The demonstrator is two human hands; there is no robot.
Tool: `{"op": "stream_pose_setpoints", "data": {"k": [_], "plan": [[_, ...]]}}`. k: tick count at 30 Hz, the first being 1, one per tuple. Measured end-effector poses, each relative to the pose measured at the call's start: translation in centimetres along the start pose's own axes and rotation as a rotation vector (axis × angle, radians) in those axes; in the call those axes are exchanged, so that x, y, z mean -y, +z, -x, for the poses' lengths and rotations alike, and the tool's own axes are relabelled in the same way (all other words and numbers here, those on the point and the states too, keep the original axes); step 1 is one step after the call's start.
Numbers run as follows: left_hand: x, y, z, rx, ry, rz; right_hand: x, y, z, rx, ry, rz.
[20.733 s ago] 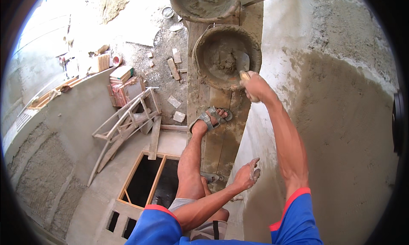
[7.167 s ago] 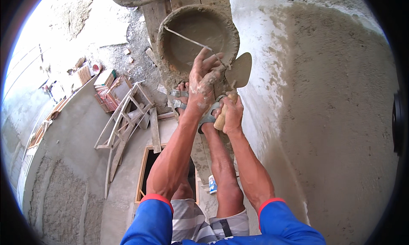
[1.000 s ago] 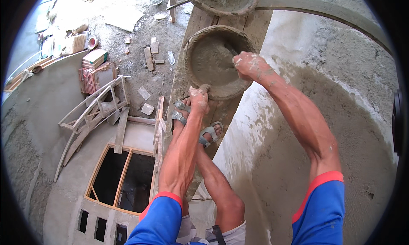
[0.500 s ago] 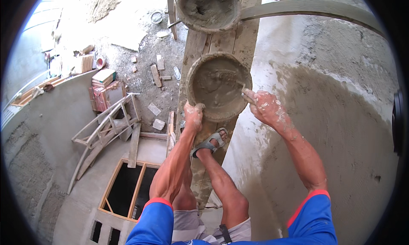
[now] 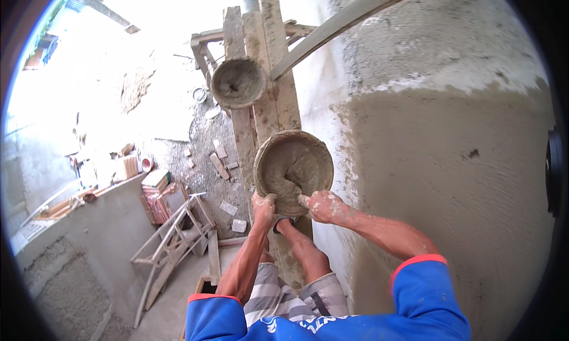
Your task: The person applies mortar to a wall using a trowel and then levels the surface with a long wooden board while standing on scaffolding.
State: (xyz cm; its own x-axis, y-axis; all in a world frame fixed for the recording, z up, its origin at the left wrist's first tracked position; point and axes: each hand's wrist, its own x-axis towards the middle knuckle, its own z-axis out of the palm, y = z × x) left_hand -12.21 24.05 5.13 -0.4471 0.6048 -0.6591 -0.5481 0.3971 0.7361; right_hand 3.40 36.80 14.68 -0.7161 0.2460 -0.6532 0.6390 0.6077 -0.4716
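My left hand [image 5: 263, 207] grips the near left rim of a round mortar bucket [image 5: 324, 151], caked grey and full of wet mortar [image 5: 293, 166]. My right hand [image 5: 326, 207] is closed at the bucket's near right edge on what looks like the trowel seen earlier, mostly hidden by my fingers and the mortar. A second bucket [image 5: 256, 80] with mortar stands farther along the plank scaffold [image 5: 272, 112]. The freshly plastered wall [image 5: 444, 181] rises at my right, pale and rough toward its top.
A curved board [image 5: 349, 18] crosses above the planks. Below left are a low grey wall [image 5: 83, 240], a wooden frame [image 5: 172, 234], stacked tiles [image 5: 157, 201], rubble [image 5: 219, 148] and a wood-framed opening [image 5: 207, 286]. My sandalled foot [image 5: 283, 225] is on the planks.
My view has swung up along the planks. Against half a second ago, the near bucket appears lower in view, and my right hand has moved leftward to its near edge.
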Motion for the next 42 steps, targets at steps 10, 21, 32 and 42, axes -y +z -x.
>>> {"op": "stream_pose_setpoints", "data": {"k": [10, 21, 32, 42], "plan": [[-7.8, 3.2, 9.1, 0.216, 0.061, -0.051, 1.4, -11.4, 12.3, -0.566, 0.194, 0.311], [-12.1, 7.6, 17.3, 0.457, 0.038, -0.174, -2.4, -5.3, 16.5, -0.150, 0.202, 0.220], [-14.7, 9.9, 17.8, 0.609, -0.183, -0.241, 9.1, -8.6, 33.2, -0.537, 0.463, -0.590], [-10.5, 11.6, 18.9, 0.830, 0.042, -0.493, 6.6, 4.3, 31.5, -0.786, 0.750, 0.032]]}}
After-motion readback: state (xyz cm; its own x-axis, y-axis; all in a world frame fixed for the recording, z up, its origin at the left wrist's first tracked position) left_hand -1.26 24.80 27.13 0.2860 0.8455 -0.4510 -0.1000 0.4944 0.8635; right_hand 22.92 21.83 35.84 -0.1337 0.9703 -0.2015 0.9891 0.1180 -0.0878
